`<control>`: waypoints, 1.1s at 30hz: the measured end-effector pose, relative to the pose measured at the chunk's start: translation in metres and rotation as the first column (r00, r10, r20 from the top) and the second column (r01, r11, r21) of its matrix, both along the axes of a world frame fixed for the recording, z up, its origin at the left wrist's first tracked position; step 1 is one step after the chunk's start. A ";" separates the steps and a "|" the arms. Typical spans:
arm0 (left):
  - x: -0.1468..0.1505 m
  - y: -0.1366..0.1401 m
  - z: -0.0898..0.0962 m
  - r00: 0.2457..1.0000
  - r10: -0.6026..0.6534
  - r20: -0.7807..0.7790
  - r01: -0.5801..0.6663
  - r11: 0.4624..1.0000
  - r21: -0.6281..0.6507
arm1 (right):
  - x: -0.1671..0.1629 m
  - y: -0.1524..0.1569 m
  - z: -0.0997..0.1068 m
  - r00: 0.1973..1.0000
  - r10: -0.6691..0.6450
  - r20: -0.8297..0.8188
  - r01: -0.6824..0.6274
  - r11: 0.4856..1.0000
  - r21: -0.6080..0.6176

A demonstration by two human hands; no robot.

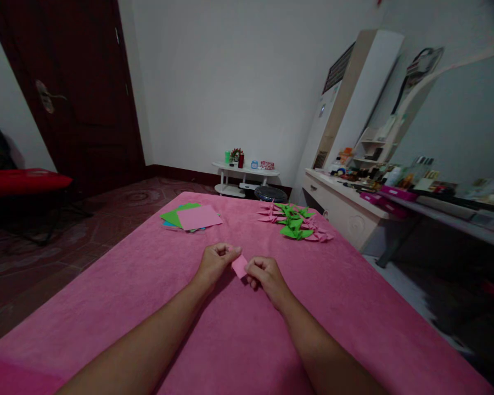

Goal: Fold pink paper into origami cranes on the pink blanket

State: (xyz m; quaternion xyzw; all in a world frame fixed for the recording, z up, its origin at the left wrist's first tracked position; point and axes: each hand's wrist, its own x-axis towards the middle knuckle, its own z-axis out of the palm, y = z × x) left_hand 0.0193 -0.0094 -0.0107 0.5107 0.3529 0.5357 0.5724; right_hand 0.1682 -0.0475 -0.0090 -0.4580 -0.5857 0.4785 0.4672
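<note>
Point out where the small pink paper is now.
In the head view, the small pink paper is below centre, slightly left, held between the left hand and the right hand.

We log the small paper (239,267) as pink, the cloth (234,340) as deeper pink. Flat sheets (201,218): pink, green, some blue. Folded figures (295,231): green and pink. Door (82,71): dark reddish-brown. Floor (138,196): reddish, with curling pattern. Wall (222,82): plain grey-white.

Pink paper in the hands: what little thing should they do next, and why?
Maybe press its right edge flat: the pink paper looks folded small, the left hand holds its far end, and the right hand already has fingers at that edge.
</note>
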 end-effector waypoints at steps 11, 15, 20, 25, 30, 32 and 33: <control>-0.014 0.014 -0.001 0.954 0.203 0.221 -0.171 0.973 -0.155 | -0.001 -0.001 -0.002 1.000 0.024 -0.015 -0.024 1.000 -0.012; -0.010 0.007 0.004 0.996 -0.018 0.083 0.025 0.996 -0.087 | 0.003 0.006 -0.006 0.984 -0.153 -0.087 0.158 0.986 0.050; -0.001 -0.004 0.006 0.973 -0.193 -0.129 0.197 0.980 0.022 | 0.005 0.011 -0.010 0.982 -0.170 -0.077 0.178 0.979 0.103; 0.002 -0.006 0.005 0.986 -0.146 -0.076 0.148 0.989 0.020 | 0.001 0.008 -0.011 0.994 -0.101 -0.040 0.105 0.987 0.120; 0.004 -0.008 0.000 0.993 -0.120 0.016 0.120 0.992 -0.030 | 0.002 0.007 -0.011 0.998 -0.054 0.037 0.048 0.989 0.142; 0.005 -0.008 -0.001 0.993 -0.119 0.001 0.119 0.993 -0.016 | 0.003 0.007 -0.010 0.997 -0.047 0.066 0.037 0.988 0.153; 0.005 -0.009 -0.001 0.993 -0.115 -0.016 0.115 0.993 -0.011 | 0.003 0.007 -0.010 0.997 -0.045 0.069 0.033 0.988 0.153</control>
